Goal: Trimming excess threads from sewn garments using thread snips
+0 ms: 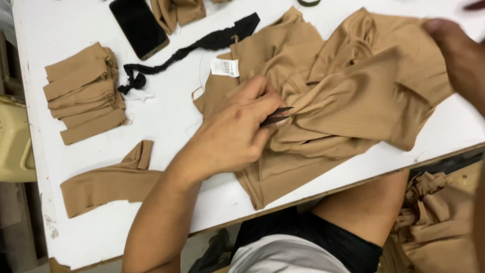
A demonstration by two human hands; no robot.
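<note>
- Left hand (pixel 233 132) lay on the tan ribbed garment (pixel 348 96), closed around small dark snips (pixel 277 118) — blades pointed right, tips touching a fold of the fabric.
- Right hand (pixel 457 55) was at the frame's right edge, pinching the garment's far corner and lifting it a little; fingers closed on cloth, though part of the hand was cut off by the frame.
- The garment sat bunched on the right half of the white bench (pixel 166 121), one edge near the bench's front lip; a white care tag (pixel 225 67) showed on its left side.
- Done so far, judging by the layout: a neat stack of folded tan strips (pixel 83 93) sat at the bench's left, well apart from the garment, and one loose tan piece (pixel 108 182) lay near the front left.
- Left to do, by my read: the garment looked largely whole — trimming seemed mid-way at most.
- More tan fabric (pixel 434 217) was heaped below the bench at lower right; cannot tell whether finished or waiting.
- Also on the bench: a black lace strip (pixel 202 43) running diagonally, a dark phone (pixel 139 26) face up at the top, another tan piece (pixel 177 11) beside it.
</note>
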